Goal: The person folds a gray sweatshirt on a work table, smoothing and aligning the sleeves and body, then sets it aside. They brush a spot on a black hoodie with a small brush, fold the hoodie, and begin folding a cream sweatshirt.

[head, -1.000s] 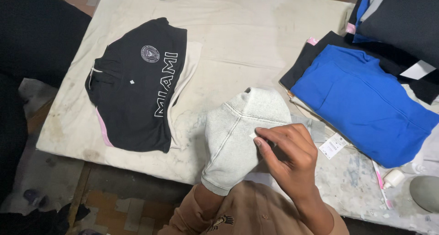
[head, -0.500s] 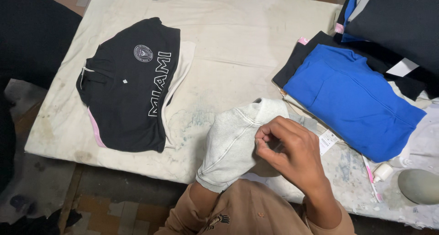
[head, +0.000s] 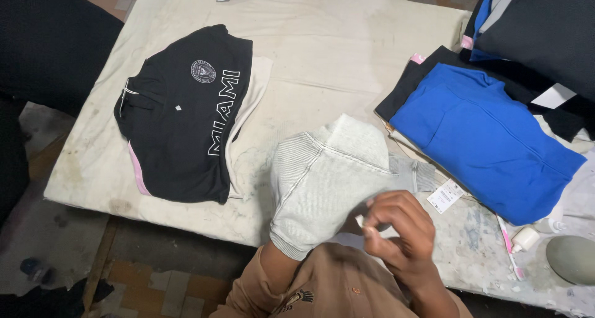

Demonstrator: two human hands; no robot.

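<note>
Your left hand is out of sight: the forearm runs up inside the grey garment through its ribbed cuff, so the cloth sits over it like a sleeve or mitt. Whether that hand is spread or curled under the fabric cannot be told. Holding it this way keeps the knit stretched and lifted off the desk, near its front edge, just in front of your chest.

Your right hand is narrowed to a pinch, fingertips closed on a small white scrap, likely a tag or sticker, touching the lower edge of the grey garment.

Materials:
- Grey garment: thick, soft fleece-like knit, ribbed at the cuff, a raised seam curving across it.
- Desk cover: cream cloth, stained and creased, worn at the near edge.
- Black garment: folded flat to your left, well apart from the hands, white lettering and a round crest, a pink strip at one edge, a cream layer showing beneath.
- Blue garment: smooth, folded, to your right, lying on darker folded pieces.
- White paper tag: loose, just beside the blue garment's near corner.
</note>
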